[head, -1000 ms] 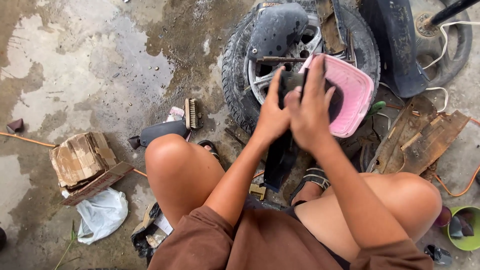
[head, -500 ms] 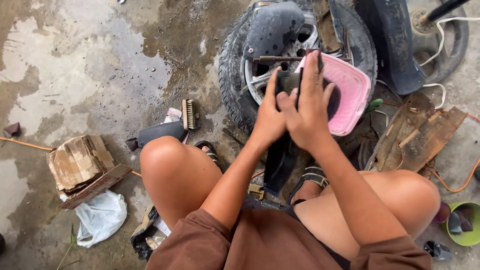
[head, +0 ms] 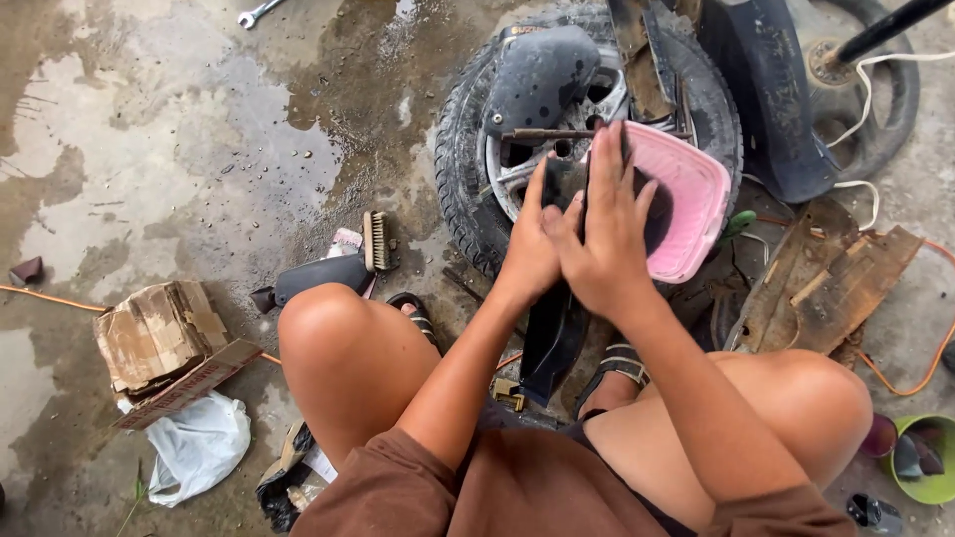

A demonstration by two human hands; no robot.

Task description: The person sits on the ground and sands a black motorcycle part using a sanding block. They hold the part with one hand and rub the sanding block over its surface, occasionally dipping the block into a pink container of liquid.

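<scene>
I squat with a long black plastic panel standing upright between my knees. Its top leans against a pink basin that rests on a wheel with a black tyre. My left hand grips the panel's upper left edge. My right hand lies over the front of it, fingers stretched up and curled over the top edge. The two hands touch each other. What lies under my right palm is hidden.
A small scrub brush and a black part lie left of my knee on wet concrete. A torn cardboard box and a white plastic bag sit at lower left. Dirty panels and a green bowl are at right, a spanner at top.
My right hand has slid a little higher on the panel, its fingers now reaching over the top edge. The left hand keeps its grip.
</scene>
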